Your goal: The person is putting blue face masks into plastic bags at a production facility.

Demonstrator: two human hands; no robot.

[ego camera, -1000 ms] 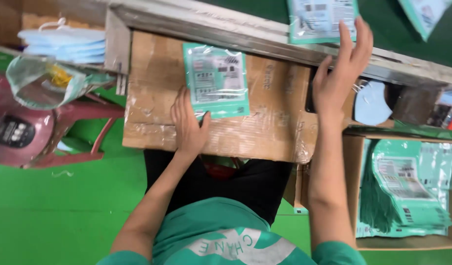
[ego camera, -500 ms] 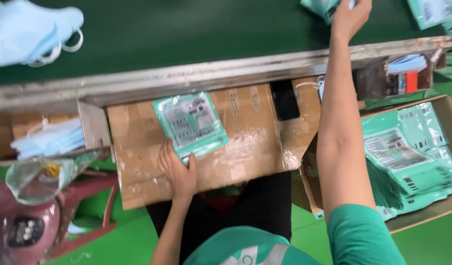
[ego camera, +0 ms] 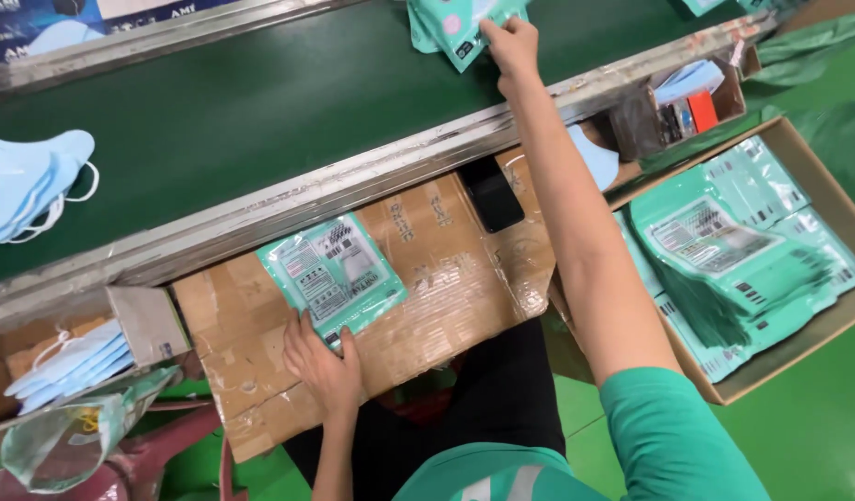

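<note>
My left hand [ego camera: 324, 364] rests flat on the taped cardboard board [ego camera: 446, 269] on my lap, its fingers on the near edge of a teal printed packet [ego camera: 332, 274] lying there. My right hand [ego camera: 513, 42] is stretched far out over the dark green conveyor belt [ego camera: 261, 102] and grips the edge of another teal packet [ego camera: 455, 23] lying on the belt. A black phone [ego camera: 495, 193] lies on the board near my right forearm.
A cardboard box [ego camera: 798, 158] at the right holds several teal packets. Light blue face masks [ego camera: 29, 186] lie on the belt at the left, and more [ego camera: 61, 366] sit in a box below. A small bin with odds and ends [ego camera: 678, 102] stands beyond the box.
My view has swung up and out over the belt. My right hand has reached further across and taken hold of the packet on the belt. My left hand stays on the lap packet.
</note>
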